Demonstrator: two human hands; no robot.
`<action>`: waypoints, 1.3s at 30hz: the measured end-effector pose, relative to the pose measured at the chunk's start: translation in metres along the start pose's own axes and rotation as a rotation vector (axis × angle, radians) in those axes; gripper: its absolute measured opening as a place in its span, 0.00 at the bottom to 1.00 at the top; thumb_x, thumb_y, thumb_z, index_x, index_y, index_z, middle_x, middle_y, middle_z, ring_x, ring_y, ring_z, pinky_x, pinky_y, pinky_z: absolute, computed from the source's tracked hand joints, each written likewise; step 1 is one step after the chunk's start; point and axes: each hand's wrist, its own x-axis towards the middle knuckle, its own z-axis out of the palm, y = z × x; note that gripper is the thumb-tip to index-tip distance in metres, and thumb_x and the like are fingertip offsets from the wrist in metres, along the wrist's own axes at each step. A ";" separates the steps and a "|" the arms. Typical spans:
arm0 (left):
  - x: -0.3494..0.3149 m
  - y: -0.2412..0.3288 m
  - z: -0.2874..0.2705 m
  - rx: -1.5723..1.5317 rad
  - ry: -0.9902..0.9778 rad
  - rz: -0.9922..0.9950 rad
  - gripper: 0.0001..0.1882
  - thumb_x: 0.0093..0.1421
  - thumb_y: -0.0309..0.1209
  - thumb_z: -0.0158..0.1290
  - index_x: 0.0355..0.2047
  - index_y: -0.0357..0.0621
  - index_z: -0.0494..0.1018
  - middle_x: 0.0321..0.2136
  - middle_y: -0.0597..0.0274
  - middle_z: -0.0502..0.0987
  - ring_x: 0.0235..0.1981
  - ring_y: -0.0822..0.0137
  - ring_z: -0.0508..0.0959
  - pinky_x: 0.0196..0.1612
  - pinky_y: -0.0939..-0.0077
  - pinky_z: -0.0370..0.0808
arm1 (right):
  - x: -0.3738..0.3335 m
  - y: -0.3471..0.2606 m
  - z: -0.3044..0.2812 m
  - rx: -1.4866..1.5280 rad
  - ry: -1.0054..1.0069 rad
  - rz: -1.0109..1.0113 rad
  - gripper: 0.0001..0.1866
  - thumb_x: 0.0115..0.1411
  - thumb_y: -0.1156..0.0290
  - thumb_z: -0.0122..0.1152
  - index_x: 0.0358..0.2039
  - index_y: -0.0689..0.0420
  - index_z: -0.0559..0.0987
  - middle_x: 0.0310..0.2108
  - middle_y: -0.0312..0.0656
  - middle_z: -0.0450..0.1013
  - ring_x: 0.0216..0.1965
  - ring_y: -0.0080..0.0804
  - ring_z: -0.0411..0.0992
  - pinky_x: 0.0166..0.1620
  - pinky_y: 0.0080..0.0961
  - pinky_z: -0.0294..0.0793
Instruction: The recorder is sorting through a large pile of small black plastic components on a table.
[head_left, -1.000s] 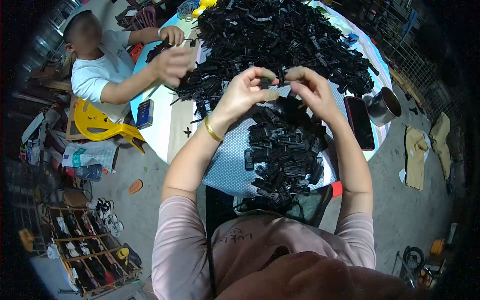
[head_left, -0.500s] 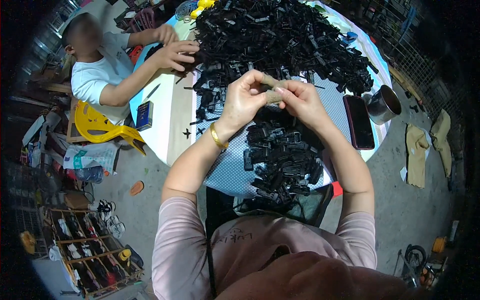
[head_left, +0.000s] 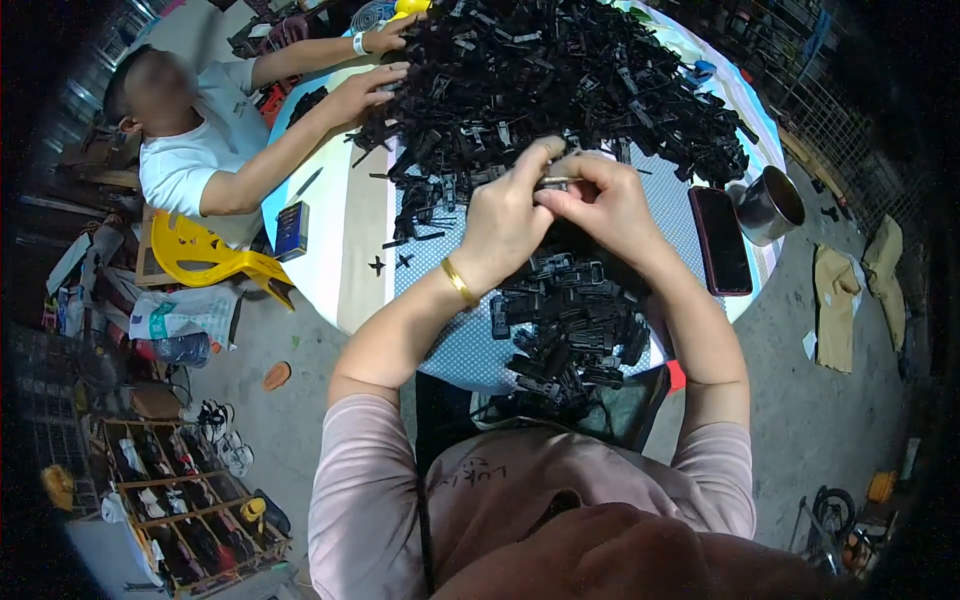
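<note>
My left hand [head_left: 503, 218], with a gold bangle on its wrist, meets my right hand [head_left: 612, 205] over the table. Both are closed, the fingertips pinched together, and whatever they hold is too small and hidden to name. Tan coverings wrap some of my fingertips. Just beyond my fingers spreads a large heap of small black plastic clip-like parts [head_left: 560, 80]. A smaller pile of similar black parts [head_left: 575, 320] lies between my forearms, close to my body.
A dark-screened phone [head_left: 720, 243] and a metal cup [head_left: 769, 207] stand to the right on the cloth-covered table [head_left: 360, 270]. At left are a small dark box [head_left: 290, 231], a pen [head_left: 308, 184] and a co-worker [head_left: 215, 150] beside a yellow chair [head_left: 205, 252].
My hands have turned and drawn closer together, my left fingers now pointing more away from me. The co-worker's far hand has reached out to the heap's edge.
</note>
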 end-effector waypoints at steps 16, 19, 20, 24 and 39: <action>0.015 -0.012 -0.028 -1.337 -0.626 -0.556 0.14 0.52 0.25 0.51 0.39 0.33 0.65 0.32 0.53 0.74 0.34 0.63 0.77 0.39 0.73 0.75 | 0.005 0.007 -0.030 0.557 -0.246 0.131 0.10 0.48 0.71 0.60 0.30 0.63 0.75 0.26 0.32 0.69 0.27 0.16 0.66 0.31 0.12 0.65; 0.013 -0.013 -0.024 -1.197 -0.516 -0.561 0.12 0.52 0.24 0.51 0.37 0.35 0.66 0.31 0.55 0.73 0.33 0.64 0.77 0.37 0.75 0.76 | 0.005 0.008 -0.028 0.456 -0.223 0.104 0.09 0.50 0.72 0.58 0.31 0.64 0.75 0.26 0.32 0.69 0.27 0.16 0.66 0.32 0.13 0.65; 0.014 -0.009 -0.023 -1.139 -0.428 -0.572 0.09 0.52 0.23 0.51 0.33 0.34 0.66 0.30 0.56 0.73 0.29 0.67 0.77 0.34 0.78 0.75 | 0.004 0.008 -0.027 0.387 -0.181 0.100 0.09 0.51 0.72 0.58 0.31 0.64 0.75 0.26 0.32 0.69 0.28 0.16 0.66 0.32 0.13 0.66; 0.013 -0.010 -0.023 -1.039 -0.323 -0.504 0.09 0.53 0.25 0.51 0.34 0.36 0.66 0.30 0.58 0.73 0.29 0.71 0.75 0.34 0.82 0.74 | 0.006 0.008 -0.018 0.326 -0.049 0.004 0.10 0.53 0.69 0.55 0.33 0.62 0.75 0.26 0.30 0.69 0.25 0.14 0.64 0.29 0.11 0.63; 0.005 0.003 -0.014 -0.627 -0.044 -0.222 0.15 0.52 0.22 0.52 0.41 0.34 0.67 0.35 0.64 0.71 0.33 0.76 0.71 0.37 0.84 0.71 | -0.001 -0.004 -0.007 0.293 -0.026 0.101 0.10 0.57 0.67 0.49 0.28 0.61 0.73 0.17 0.30 0.66 0.19 0.14 0.61 0.23 0.12 0.59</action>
